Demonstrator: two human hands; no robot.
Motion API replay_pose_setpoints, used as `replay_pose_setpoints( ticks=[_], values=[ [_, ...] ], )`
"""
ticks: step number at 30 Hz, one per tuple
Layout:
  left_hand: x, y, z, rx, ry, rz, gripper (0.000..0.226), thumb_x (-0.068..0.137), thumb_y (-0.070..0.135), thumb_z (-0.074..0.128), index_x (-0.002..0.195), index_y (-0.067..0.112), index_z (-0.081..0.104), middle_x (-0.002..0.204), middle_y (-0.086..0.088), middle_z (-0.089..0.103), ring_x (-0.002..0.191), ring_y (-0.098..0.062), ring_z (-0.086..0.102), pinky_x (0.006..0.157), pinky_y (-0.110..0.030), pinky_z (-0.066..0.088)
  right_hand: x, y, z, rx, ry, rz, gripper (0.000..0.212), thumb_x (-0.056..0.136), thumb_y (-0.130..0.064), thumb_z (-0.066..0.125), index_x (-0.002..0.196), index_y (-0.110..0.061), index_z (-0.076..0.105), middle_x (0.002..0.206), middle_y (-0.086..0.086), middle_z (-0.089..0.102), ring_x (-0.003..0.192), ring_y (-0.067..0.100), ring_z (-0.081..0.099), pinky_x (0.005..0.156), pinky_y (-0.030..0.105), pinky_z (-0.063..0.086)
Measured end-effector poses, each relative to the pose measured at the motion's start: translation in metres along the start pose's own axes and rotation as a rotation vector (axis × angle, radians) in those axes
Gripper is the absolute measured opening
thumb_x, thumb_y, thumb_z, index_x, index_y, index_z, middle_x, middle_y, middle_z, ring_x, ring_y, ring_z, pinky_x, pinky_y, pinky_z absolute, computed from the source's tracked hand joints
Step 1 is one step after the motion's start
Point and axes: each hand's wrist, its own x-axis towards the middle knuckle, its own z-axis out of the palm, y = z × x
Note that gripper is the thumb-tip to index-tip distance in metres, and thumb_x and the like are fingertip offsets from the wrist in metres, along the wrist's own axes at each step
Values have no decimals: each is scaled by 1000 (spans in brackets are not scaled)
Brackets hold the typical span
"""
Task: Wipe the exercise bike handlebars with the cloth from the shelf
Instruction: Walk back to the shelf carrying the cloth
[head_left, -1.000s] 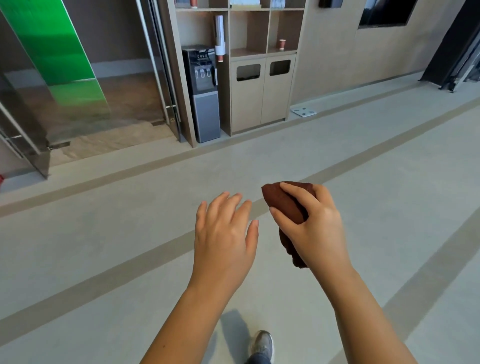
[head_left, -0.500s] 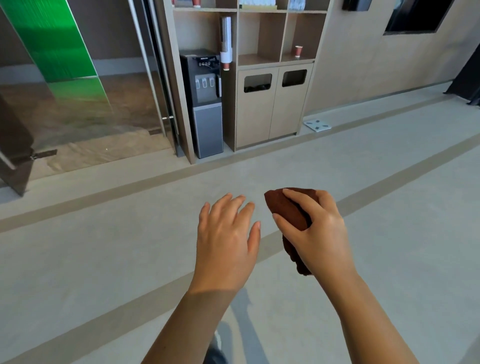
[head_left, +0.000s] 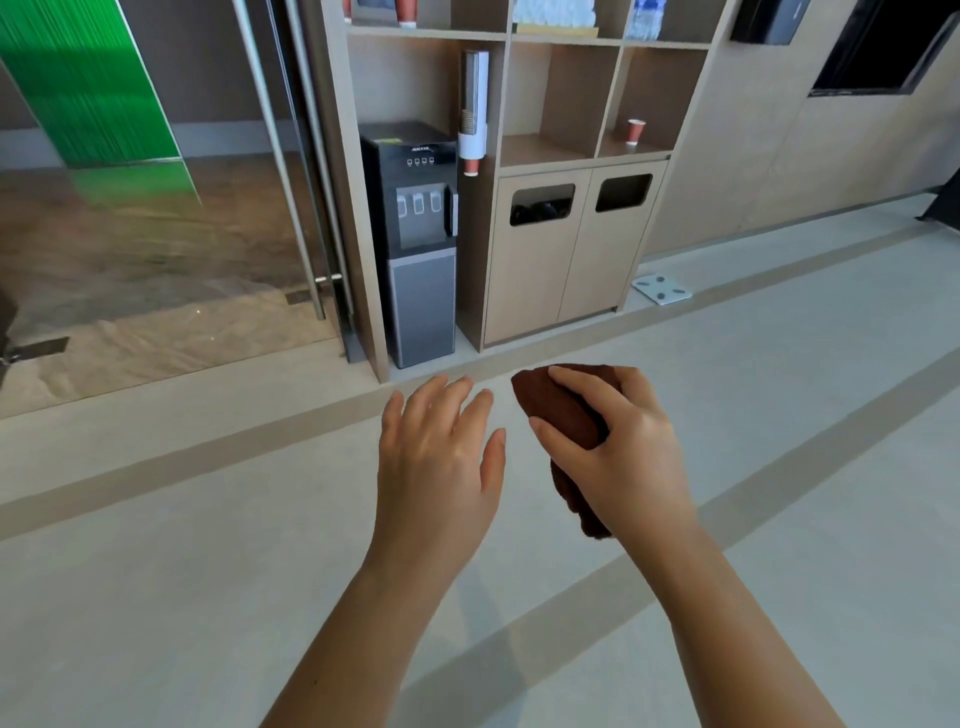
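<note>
gripping a bunched, nubby brown cloth (head_left: 563, 413), right hand (head_left: 618, 452); left hand (head_left: 441, 457) flat, empty.

We stand in a shared indoor hall, the sort of refreshment corner a gym or an office has, not a home. Far ahead, a built-in wooden shelf (head_left: 609, 93) holds a paper cup (head_left: 635, 131) and a white stack (head_left: 553, 13). Below it, two cabinet doors have bin slots (head_left: 542, 204). Left of them stands a black water dispenser (head_left: 415, 244) with a cup tube (head_left: 474, 104) fixed beside it. A flat scale (head_left: 661, 289) lies on the floor (head_left: 208, 545) just right of the cabinet. The floor is wide and pale with darker bands. Far left we see a glass door (head_left: 156, 249) with a green panel (head_left: 88, 78). Far right, a dark screen (head_left: 883, 47) hangs on a wood-panelled wall (head_left: 753, 156).
</note>
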Motion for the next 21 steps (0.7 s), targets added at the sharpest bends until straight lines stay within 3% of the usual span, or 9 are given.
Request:
replay_pose_setpoints(
  ticks=[5,8,13,17,21],
  values=[
    [86,-32,46,-2,-56,8,43,82,31,44,109,7,66,117,-15,64,113,-35,56,99,-56,33,95,30,44,25,11,41,37,77,-32,69,113,-36,61,112,-10,49,47,12,57,42,29,52],
    [146,-52,83,-5,5,40,37,81,26,49,105,4,67,112,-17,66,108,-37,58,96,-59,36,160,56,67,35,7,42,36,77,-32,69,111,-36,62,111,-11,50,47,10,56,43,26,51],
    [267,-74,150,18,107,97,27,77,12,69,101,0,68,108,-18,67,106,-39,59,91,-62,39,287,104,100,87,53,9,34,77,-31,69,110,-37,61,108,-13,49,40,8,55,33,25,46],
    [365,-86,188,26,138,83,27,75,9,72,100,0,68,106,-18,68,105,-39,60,91,-61,39,391,130,118,73,45,-27,35,78,-30,70,112,-34,62,110,-10,51,45,8,57,38,26,50],
    [448,-106,218,39,167,75,27,77,10,70,102,0,67,108,-18,67,107,-38,59,90,-61,43,481,147,139,127,29,-53,34,78,-28,70,110,-37,62,105,-13,48,43,7,56,27,25,43]
  ],
)
